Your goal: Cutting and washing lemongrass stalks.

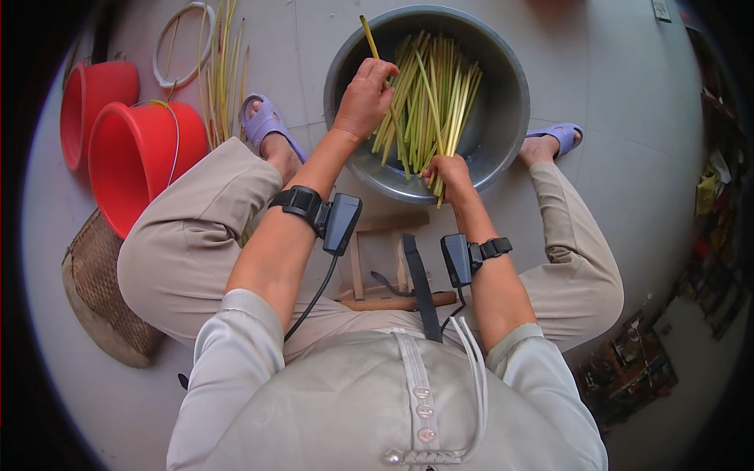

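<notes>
A wide metal basin [500, 135] sits on the floor between my feet, with a pile of cut yellow-green plant stalks [421, 112] lying in it. My left hand [366, 97] is over the basin's left side, its fingers closed around a single stalk [369, 35] whose darker end sticks up past the rim. At the near rim, my right hand [450, 173] grips the lower ends of several pale stalks [456, 126], which fan upward over the pile. Both forearms carry strapped-on dark devices with cables.
Two red plastic buckets [132, 153] lie tipped at the left, near a woven basket [109, 282]. Long loose stalks [224, 76] and a white ring [206, 47] are beyond them. Under my legs is a wooden stool [377, 303]. Blurred clutter [630, 359] stands at the lower right.
</notes>
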{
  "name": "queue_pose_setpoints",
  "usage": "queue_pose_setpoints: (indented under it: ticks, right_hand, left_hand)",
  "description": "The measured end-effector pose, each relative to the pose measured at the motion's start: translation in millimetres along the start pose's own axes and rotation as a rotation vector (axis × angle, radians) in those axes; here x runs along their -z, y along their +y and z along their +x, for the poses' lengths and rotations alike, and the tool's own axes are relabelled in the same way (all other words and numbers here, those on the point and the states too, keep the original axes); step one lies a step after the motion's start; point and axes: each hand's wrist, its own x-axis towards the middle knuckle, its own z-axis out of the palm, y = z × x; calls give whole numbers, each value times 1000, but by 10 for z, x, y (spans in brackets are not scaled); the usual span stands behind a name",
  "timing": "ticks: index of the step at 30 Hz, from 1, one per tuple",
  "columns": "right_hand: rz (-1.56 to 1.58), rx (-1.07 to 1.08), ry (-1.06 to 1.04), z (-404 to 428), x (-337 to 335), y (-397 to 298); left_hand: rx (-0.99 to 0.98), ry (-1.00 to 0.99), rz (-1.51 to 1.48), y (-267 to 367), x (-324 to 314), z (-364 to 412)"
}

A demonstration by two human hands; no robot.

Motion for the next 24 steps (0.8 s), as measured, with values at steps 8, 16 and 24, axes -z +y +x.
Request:
queue_pose_setpoints:
  ticks: [8, 16, 24]
  right_hand:
    - [-39, 249, -169, -308, -209, -63]
    - [-60, -56, -219, -496, 352, -520]
    - [-99, -36, -113, -401, 423, -375]
  left_hand:
    - [186, -149, -294, 117, -267, -86]
    - [771, -341, 9, -596, -251, -399]
    - [556, -601, 465, -8, -392, -767]
